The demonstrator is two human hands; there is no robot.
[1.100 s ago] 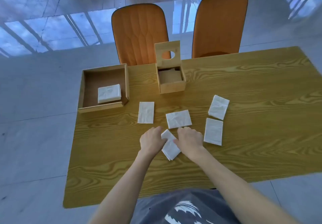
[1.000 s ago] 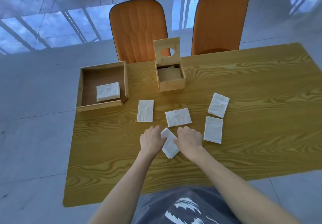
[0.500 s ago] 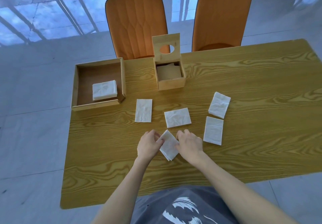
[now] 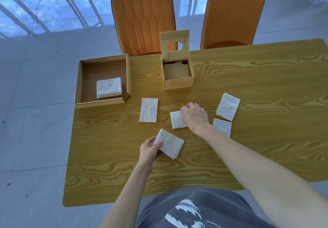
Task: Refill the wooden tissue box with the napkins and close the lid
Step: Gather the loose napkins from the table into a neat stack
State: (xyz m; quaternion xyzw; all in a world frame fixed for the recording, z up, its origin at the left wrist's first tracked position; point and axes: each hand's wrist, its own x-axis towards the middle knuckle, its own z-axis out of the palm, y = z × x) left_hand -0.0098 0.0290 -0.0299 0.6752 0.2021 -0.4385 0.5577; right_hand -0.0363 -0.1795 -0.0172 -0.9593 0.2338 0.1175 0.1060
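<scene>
Head view: the left hand (image 4: 150, 150) is pinching a folded napkin (image 4: 169, 143), long axis running diagonally, near the table's (image 4: 266, 85) front. The right hand (image 4: 195, 116) is lying, fingers curled, over the centre napkin (image 4: 176, 119), partly hiding it; its grip is indeterminate. The tissue box (image 4: 178, 75) is standing beyond, lid (image 4: 174, 45) upright.

Your wooden table (image 4: 248, 85) carries an open-lidded tissue box (image 4: 178, 81), a shallow wooden tray (image 4: 103, 102) at its left edge, and five loose folded napkins (image 4: 148, 110) nearer you.
</scene>
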